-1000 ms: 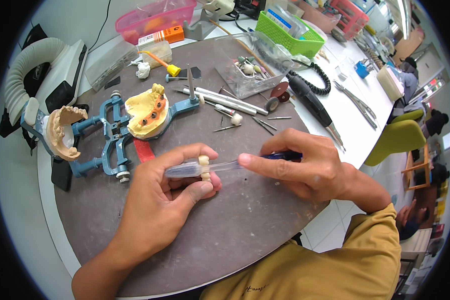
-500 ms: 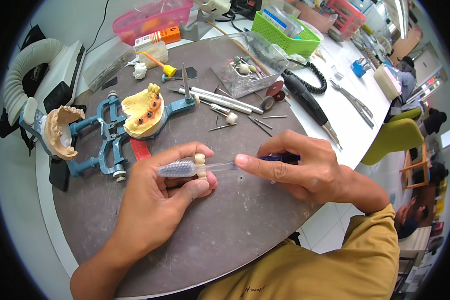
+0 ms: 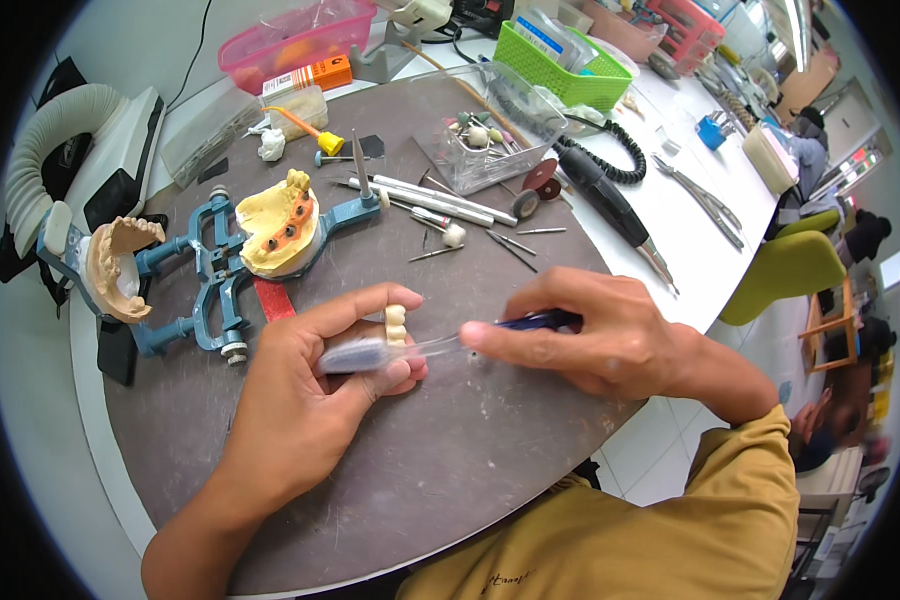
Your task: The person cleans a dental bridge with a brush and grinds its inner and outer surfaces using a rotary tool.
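My left hand pinches a small cream dental bridge of a few joined tooth crowns between thumb and fingers. In my right hand is a toothbrush with a clear neck and dark blue handle. Its head, smeared by motion, lies over my left thumb and crosses the lower end of the bridge. Beyond my left hand stands a blue articulator spread open. It carries a yellow jaw model with an orange gum part and dark round fittings, and a beige tooth model.
Metal hand instruments and burs lie behind my hands. A clear box of grinding points stands farther back. To the right rest a black rotary handpiece and pliers. Green and pink baskets line the back.
The toothbrush head has moved down along the bridge toward my left thumb, showing more of the upper crowns. My right hand has shifted slightly left. The view has moved a little.
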### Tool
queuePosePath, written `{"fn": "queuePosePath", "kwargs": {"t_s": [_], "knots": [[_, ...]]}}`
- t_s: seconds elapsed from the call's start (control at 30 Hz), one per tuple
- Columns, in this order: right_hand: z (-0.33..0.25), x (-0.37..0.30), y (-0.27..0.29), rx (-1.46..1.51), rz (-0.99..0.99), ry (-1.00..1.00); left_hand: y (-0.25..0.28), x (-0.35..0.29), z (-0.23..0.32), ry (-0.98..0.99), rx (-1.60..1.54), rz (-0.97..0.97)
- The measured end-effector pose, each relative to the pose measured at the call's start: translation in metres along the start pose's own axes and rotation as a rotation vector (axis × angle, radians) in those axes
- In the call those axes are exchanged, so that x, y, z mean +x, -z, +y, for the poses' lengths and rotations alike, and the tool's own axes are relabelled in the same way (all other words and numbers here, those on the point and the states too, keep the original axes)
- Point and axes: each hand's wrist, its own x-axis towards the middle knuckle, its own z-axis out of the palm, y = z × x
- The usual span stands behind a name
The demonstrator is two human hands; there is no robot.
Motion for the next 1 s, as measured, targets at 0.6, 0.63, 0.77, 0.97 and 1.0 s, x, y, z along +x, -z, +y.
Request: {"fn": "queuePosePath", "kwargs": {"t_s": [0.6, 0.63, 0.77, 0.97, 1.0], "knots": [[-0.024, 0.056, 0.001, 0.521, -0.044, -0.403, -0.006, -0.007, -0.022, -0.253, -0.239, 0.316], [-0.023, 0.062, -0.004, 0.515, -0.054, -0.392, -0.004, -0.007, -0.019, -0.249, -0.212, 0.302], [-0.014, 0.062, -0.031, 0.729, 0.151, -0.38, -0.002, -0.011, -0.017, -0.266, -0.309, 0.27], [-0.007, 0.052, -0.039, 0.871, 0.177, -0.485, -0.01, -0.011, -0.013, -0.299, -0.125, 0.355], [-0.005, 0.052, -0.04, 0.907, 0.179, -0.493, -0.014, -0.013, -0.013, -0.32, -0.112, 0.428]]}}
